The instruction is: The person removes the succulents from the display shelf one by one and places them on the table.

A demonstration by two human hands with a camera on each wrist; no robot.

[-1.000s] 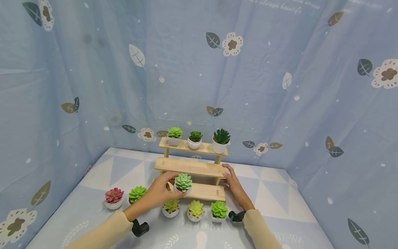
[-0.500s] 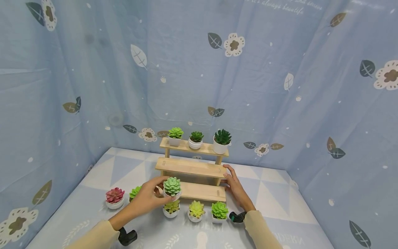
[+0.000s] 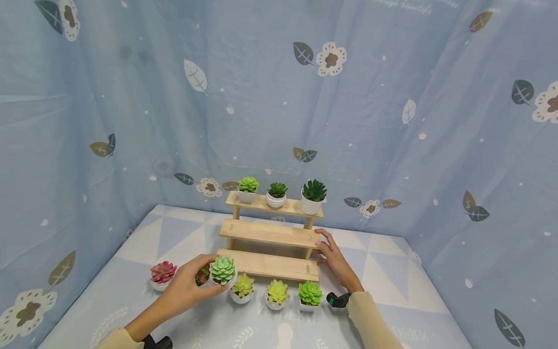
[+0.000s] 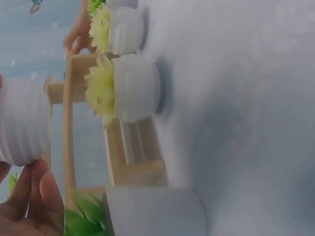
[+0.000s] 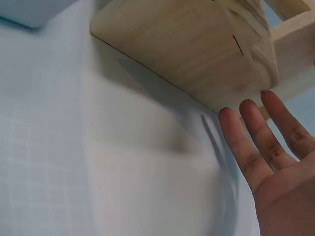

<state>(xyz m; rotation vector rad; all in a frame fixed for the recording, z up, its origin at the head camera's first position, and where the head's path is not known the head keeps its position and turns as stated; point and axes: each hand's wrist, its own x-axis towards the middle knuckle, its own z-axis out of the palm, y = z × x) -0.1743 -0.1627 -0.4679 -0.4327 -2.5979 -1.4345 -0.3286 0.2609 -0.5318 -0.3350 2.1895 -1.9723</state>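
A blue curtain (image 3: 261,106) printed with flowers and leaves rises behind and on both sides of my bench (image 3: 379,291), whose cover is patterned with blue and white triangles. On it stands a three-tiered wooden stand (image 3: 270,232), its shelves stepping down toward me. Cream sleeves (image 3: 372,320) cover my forearms. My right hand (image 3: 337,264) is at the right end of the stand, grasping nothing, its fingers extended and touching the wood by the middle shelf. My left hand (image 3: 187,285) pinches a pale green succulent (image 3: 223,270) by its ribbed white pot, between thumb and fingers, raised above the bench in front of the bottom shelf's left end.

Among the other plants, the biggest is a dark green one (image 3: 314,191) in a round white pot, at the right of the top shelf. A bright green plant (image 3: 248,185) in a squarish pot sits at the left, with a small dark green plant (image 3: 277,191) between them. Before the stand, on the bench, I see a red succulent (image 3: 163,272) left of my left hand, a green plant (image 3: 202,276) mostly hidden by that hand, two yellow-green succulents (image 3: 277,292) and, rightmost, a bright green succulent (image 3: 310,293).
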